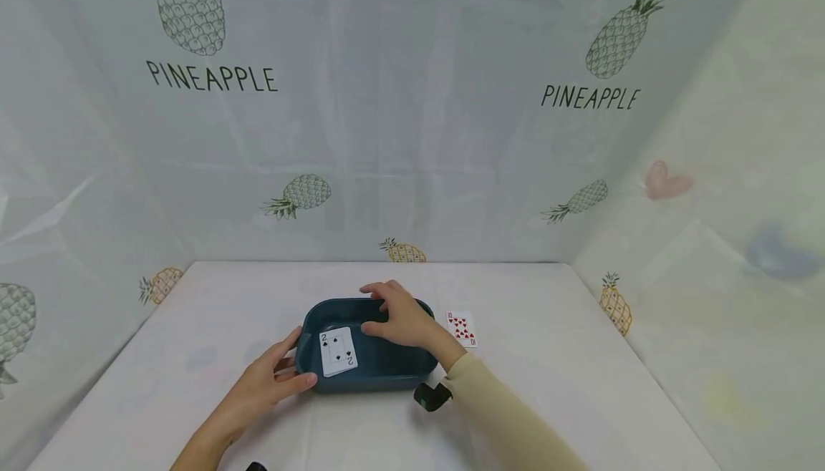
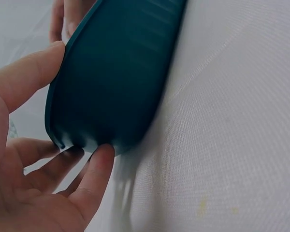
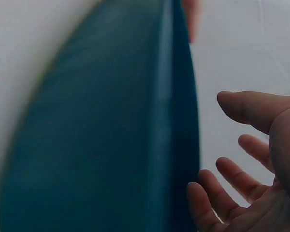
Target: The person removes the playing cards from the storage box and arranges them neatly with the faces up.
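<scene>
The tray (image 1: 399, 363), dark teal with rounded corners, sits on the white table (image 1: 548, 385) in front of the person. Inside it, toward the left end, the black 2 (image 1: 338, 351) lies face up and slightly turned; a white edge shows under its near side. The left hand (image 1: 267, 384) grips the tray's left end, the thumb at the rim and the fingers bent against the outer wall. The right hand (image 1: 402, 317) is above the tray's far right part, thumb and fingers apart with only air between them. In the right wrist view, 2 fingertips appear right by the rim; I cannot tell if they touch it.

Just beyond the tray's right end, the red 10 (image 1: 461, 329) lies face up on the table, near the right wrist. A pale yellow sleeve (image 1: 509, 414) covers the right forearm, and a black device (image 1: 432, 397) shows at its cuff. Behind the table hangs a pale backdrop (image 1: 399, 113) printed with pineapples and, 2 times, the word PINEAPPLE.
</scene>
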A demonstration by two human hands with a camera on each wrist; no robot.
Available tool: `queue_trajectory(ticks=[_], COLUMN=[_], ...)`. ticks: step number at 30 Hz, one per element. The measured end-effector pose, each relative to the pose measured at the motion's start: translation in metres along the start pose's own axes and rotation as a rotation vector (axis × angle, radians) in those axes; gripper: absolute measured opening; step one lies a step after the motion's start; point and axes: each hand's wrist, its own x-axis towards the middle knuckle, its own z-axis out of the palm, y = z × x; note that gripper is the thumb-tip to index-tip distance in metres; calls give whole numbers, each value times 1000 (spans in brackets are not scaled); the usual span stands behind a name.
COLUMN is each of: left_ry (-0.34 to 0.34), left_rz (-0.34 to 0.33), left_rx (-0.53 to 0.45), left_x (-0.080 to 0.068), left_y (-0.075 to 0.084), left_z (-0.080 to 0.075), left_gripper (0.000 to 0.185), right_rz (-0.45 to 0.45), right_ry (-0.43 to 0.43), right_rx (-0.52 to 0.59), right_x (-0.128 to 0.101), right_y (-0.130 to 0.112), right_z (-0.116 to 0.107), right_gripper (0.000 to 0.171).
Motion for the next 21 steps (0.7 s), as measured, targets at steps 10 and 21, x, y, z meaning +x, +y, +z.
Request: queue_trajectory(ticks=[10, 21], left_ry=[5, -25], left_rz=[0, 54], left_rx=[1, -16], left_x=[0, 2], left_y=[-5, -6], left_z=[-2, -1], left_gripper=[99, 97], right_rz=[65, 142], right_ry=[-86, -100], right_rx=[-58, -122], right_x=[16, 18], right_y=[-5, 0], right_z=[50, 73], right_gripper=[67, 75])
